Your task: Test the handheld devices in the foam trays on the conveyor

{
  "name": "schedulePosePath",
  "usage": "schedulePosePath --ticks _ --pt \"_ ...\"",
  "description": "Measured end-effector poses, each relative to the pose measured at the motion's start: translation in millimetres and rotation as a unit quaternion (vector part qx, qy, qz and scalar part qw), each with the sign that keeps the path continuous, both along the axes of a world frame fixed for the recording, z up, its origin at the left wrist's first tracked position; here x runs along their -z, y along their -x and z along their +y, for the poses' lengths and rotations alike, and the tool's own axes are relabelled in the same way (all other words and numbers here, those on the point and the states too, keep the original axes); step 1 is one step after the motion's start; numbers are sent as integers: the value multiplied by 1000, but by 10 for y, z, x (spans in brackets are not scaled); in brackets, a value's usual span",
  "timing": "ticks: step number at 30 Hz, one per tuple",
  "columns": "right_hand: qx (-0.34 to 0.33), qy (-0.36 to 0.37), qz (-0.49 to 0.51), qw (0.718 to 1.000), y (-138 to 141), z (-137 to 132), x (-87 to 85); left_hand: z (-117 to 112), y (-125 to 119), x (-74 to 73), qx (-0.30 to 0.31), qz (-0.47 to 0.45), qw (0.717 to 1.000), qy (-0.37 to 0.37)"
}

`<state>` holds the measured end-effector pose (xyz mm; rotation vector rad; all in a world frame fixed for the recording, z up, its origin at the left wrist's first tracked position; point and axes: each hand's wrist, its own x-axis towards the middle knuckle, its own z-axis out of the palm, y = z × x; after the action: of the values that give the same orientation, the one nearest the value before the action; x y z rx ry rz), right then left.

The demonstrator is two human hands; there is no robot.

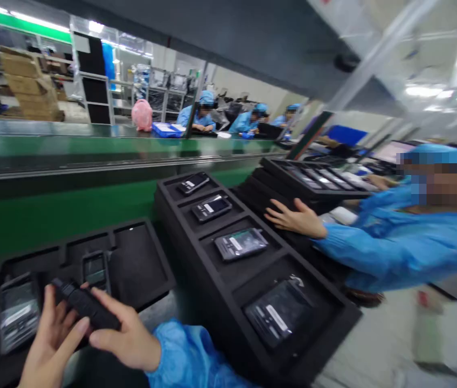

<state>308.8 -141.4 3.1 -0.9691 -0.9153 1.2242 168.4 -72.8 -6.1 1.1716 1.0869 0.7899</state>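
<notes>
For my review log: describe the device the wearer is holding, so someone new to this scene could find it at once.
Start at the green conveyor and drop to the low black foam tray at the bottom left. Just in front of it, the left hand and right hand grip a slim black device. Unlike its neighbours lying in tray pockets, it is lifted clear.

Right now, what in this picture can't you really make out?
- Head view: the black device is partly covered by the left hand and right hand.
- The labels on the bagged devices in the tall foam tray are too blurred to read.
- The co-worker's hand hides the tray edge beneath it.
- The left foam tray is cut off by the frame edge.
</notes>
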Motion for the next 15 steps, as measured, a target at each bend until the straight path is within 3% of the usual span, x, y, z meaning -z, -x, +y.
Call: schedulePosePath --ticks 3,5,10,15 --pt "40 -46 -80 995 -33 -108 -193 -63 -56 -41 4 -39 999 -10" --pt "52 -40 -130 989 -47 -135 -217 -97 -87 -74 20 -62 998 -27" --pt "51 -30 -159 986 -52 -140 -55 -156 -137 -128 48 -136 989 -46" --pt "40 -16 -209 977 -27 -149 24 -181 -146 -157 60 -136 989 -26"
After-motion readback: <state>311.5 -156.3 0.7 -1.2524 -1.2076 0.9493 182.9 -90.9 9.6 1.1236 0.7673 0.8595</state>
